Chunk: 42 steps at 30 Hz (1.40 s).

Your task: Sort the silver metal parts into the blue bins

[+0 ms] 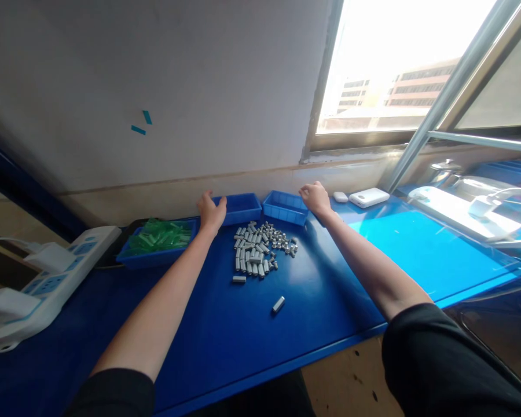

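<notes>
My left hand (211,214) is at the left end of a blue plastic bin (238,218), thumb and fingers spread apart. Beside that bin stands a second, smaller blue bin (284,214). At its right end is my right hand (316,198), with curled fingers at the rim; whether they pinch the wall is hard to see. In front of both bins lies a pile of short metal hex standoffs (248,250), with small metal screws (282,240) at its right side. One loose standoff (278,304) lies nearer the front edge, and another (238,279) just below the pile.
A blue bin of green plastic pieces (158,237) stands at the left, near a white power strip (69,278) with plugs. A white power bank (369,197) and a small white case (340,197) sit at the right. Metal shelf posts (429,110) rise by the window.
</notes>
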Each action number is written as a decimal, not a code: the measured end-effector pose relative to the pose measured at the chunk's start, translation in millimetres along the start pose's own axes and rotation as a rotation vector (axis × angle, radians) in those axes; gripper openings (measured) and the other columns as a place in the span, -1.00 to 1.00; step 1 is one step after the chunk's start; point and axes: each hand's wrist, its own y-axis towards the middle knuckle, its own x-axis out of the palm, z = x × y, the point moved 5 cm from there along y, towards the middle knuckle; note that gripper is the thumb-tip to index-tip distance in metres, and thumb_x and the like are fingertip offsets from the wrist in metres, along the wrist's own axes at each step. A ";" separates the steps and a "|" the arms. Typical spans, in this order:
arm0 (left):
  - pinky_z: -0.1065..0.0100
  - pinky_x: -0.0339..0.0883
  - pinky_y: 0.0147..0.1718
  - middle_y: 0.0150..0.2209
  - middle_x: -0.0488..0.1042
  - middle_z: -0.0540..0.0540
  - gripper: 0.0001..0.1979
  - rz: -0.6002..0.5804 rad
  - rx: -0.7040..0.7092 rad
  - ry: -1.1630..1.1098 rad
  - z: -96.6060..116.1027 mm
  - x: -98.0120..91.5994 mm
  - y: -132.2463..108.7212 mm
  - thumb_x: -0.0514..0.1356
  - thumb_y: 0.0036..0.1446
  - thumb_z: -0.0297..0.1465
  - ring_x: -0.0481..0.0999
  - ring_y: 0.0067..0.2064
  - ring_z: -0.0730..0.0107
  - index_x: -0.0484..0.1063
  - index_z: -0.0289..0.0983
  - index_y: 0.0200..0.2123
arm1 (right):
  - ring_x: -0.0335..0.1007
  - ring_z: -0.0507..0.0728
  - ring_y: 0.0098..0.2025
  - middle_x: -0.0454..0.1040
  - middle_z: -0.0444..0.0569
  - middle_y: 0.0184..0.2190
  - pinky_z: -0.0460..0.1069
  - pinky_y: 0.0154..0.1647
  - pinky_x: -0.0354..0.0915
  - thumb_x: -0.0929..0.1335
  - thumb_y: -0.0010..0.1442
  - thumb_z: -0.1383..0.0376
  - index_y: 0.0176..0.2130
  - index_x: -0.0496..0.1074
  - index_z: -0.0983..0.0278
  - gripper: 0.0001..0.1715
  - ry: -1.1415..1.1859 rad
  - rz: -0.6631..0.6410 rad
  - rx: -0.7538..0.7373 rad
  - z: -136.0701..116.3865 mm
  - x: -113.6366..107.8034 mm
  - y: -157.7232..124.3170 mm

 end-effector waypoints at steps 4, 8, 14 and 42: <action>-0.05 0.00 0.22 0.12 0.32 -0.30 -0.59 -0.124 0.345 0.339 29.2 1.6 -16.5 0.11 0.17 -0.16 0.20 0.23 -0.04 0.38 -0.24 0.02 | 0.27 0.30 -0.02 0.35 0.24 0.00 0.12 -0.09 0.21 0.24 0.23 0.07 -0.02 0.49 0.28 -0.52 -0.099 0.014 0.131 -15.3 -3.4 -16.6; 0.14 0.22 0.09 0.02 0.49 -0.17 -0.57 -0.600 0.531 0.555 38.1 22.6 -29.5 0.04 0.23 -0.19 0.44 0.05 0.11 0.32 -0.16 0.12 | 0.26 0.35 0.02 0.45 0.19 -0.06 0.22 -0.02 0.14 0.14 0.26 -0.06 -0.06 0.50 0.23 -0.41 -0.160 -0.082 -0.048 -55.4 5.9 -51.2; 0.06 0.26 0.02 0.07 0.48 -0.12 -0.59 -0.650 0.514 0.636 29.1 18.4 -29.2 -0.07 0.28 -0.31 0.46 0.06 0.04 0.35 -0.01 0.13 | 0.33 0.18 -0.10 0.57 0.04 -0.40 0.14 0.12 -0.08 0.03 0.33 -0.07 -0.44 0.57 0.22 -0.24 -0.170 -0.105 -0.264 -78.8 18.0 -70.7; 0.02 -0.03 0.26 0.34 0.00 -0.37 0.02 -0.412 0.448 0.610 -41.3 -158.2 1.4 0.17 0.01 0.08 0.03 0.33 -0.12 -0.09 -0.40 0.35 | 0.23 0.15 -0.20 0.42 -0.03 -0.50 0.05 -0.13 0.03 0.16 0.35 0.09 -0.58 0.35 0.25 -0.44 0.013 0.271 -0.493 -65.1 -15.4 -83.4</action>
